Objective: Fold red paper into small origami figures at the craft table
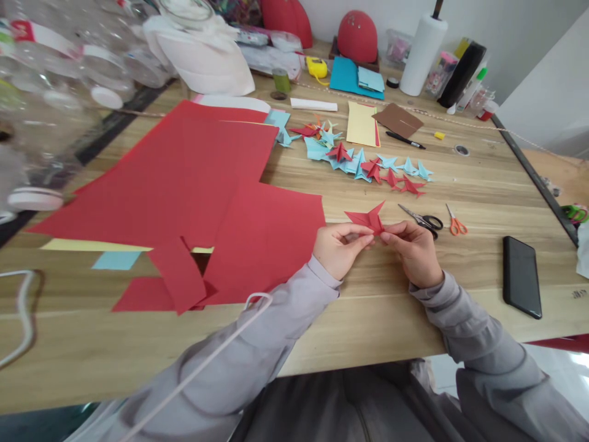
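A folded red paper figure (368, 219) with pointed wings is held just above the wooden table (377, 319). My left hand (338, 245) pinches its lower left edge, fingers closed. My right hand (411, 248) pinches its lower right edge, fingers closed too. Both sleeves are grey. Beyond the hands lies a row of several finished red and light blue folded figures (368, 162).
Large red paper sheets (193, 184) cover the table's left half, with cut red scraps (177, 279) near the front. Black-handled scissors (421, 219) and small orange scissors (455, 222) lie right of the hands. A black phone (521, 276) sits further right. Paper towel roll (422, 55), pen (405, 140), plastic bottles (55, 73) at the back.
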`<state>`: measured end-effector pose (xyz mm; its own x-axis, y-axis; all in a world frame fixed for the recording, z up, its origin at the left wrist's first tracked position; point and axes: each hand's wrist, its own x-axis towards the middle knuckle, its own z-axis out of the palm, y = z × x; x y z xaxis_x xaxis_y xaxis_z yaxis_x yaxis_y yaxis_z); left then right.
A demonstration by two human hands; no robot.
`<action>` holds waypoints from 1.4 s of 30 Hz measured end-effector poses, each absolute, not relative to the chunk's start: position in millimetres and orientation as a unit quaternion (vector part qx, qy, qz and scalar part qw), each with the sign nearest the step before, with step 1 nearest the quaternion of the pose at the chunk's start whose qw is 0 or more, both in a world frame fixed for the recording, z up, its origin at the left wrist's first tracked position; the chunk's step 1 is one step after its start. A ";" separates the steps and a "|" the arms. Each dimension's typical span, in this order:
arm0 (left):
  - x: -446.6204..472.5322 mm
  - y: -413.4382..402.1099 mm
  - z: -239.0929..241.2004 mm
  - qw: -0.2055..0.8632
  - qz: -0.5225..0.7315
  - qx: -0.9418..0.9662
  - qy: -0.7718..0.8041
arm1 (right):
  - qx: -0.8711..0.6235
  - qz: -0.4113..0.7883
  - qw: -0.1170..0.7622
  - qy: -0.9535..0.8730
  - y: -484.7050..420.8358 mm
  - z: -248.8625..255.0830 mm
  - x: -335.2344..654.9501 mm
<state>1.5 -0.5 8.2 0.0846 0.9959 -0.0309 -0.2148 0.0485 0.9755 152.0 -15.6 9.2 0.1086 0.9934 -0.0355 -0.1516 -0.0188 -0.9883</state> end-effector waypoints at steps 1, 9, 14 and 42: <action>1.8 -0.6 8.1 0.577 0.521 0.455 0.434 | -0.495 0.514 0.557 -0.425 -15.6 8.9 152.1; 1.8 -1.8 12.4 0.566 0.514 0.462 0.448 | -0.511 0.483 0.553 -0.446 -16.6 10.1 151.3; 1.6 -1.3 12.1 0.579 0.513 0.453 0.443 | -0.518 0.471 0.551 -0.454 -16.5 9.7 150.8; 2.3 -0.2 12.6 0.629 0.512 0.416 0.411 | -0.541 0.457 0.533 -0.463 -15.6 11.5 153.7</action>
